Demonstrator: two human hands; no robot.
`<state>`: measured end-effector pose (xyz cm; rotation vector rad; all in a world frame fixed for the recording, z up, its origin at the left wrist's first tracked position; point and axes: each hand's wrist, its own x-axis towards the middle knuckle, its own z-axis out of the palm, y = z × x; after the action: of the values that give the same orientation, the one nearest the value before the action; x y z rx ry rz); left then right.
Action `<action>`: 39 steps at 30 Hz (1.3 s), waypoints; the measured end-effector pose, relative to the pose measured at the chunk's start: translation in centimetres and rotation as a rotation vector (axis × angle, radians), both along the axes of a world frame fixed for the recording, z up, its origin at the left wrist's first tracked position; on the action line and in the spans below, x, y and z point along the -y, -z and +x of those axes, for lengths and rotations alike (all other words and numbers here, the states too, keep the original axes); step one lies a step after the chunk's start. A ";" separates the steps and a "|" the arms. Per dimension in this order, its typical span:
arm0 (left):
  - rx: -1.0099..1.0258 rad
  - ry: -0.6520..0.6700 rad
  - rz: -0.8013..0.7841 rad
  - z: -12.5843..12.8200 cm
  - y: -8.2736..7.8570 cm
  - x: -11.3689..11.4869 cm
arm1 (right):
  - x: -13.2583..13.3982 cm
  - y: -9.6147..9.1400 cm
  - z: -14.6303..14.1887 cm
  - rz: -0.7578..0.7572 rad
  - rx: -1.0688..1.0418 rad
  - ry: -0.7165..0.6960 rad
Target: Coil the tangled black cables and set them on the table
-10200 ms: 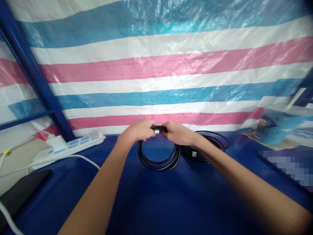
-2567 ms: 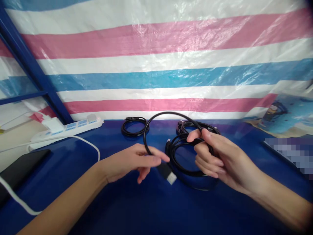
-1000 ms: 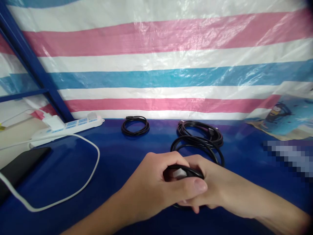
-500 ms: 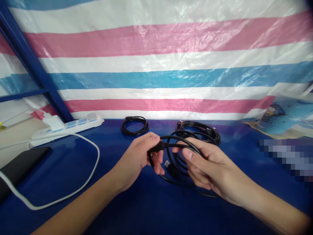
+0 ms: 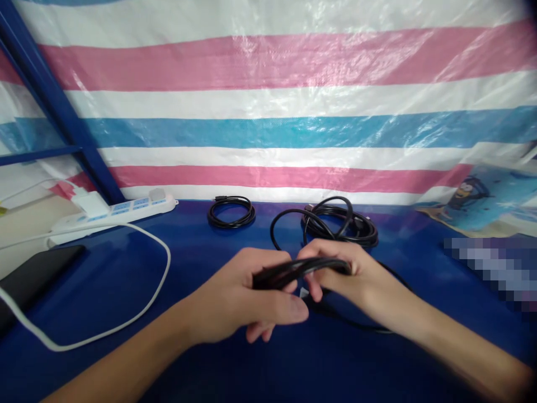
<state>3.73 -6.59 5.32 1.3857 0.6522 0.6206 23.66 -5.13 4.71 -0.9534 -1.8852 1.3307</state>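
Cable [image 5: 312, 265], black, partly coiled, is up over the blue tabletop [image 5: 218, 369]; our left hand [image 5: 243, 302] and right hand [image 5: 363, 280] both have fingers closed around its loops [image 5: 289, 271]. Probably light, springy, smooth-jacketed; we'd pinch the bundled loops, not the plug [image 5: 304, 293].

Single head-worn cam, close above blue table [image 5: 293, 369] at 6 o'clock, facing forward-down toward striped sheet [image 5: 268, 103] at 12.
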 end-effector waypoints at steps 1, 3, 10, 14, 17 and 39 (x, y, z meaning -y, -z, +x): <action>0.099 -0.039 0.009 0.0 0.4 -0.1 | -0.3 0.0 0.2 0.001 -0.031 0.015; 0.235 -0.065 -0.006 0.0 0.9 -0.4 | -0.5 0.0 0.6 0.002 -0.087 0.043; 0.038 -0.043 -0.323 1.4 0.8 -0.1 | 0.8 -0.7 -0.1 0.074 0.101 0.014; 0.175 -0.229 -0.387 1.9 0.4 0.2 | 0.6 -0.5 -0.5 -0.110 0.047 0.033; 0.400 -0.384 -0.342 1.4 0.2 -0.1 | 0.2 0.2 -0.4 -0.184 -0.141 0.008; 0.709 -0.795 -0.526 3.0 -0.2 0.5 | 3.0 3.7 -3.7 0.564 -0.100 0.152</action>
<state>6.75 -7.05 5.56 0.3155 0.6958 1.3694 19.94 -8.18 1.04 -0.7015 -1.9123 0.6813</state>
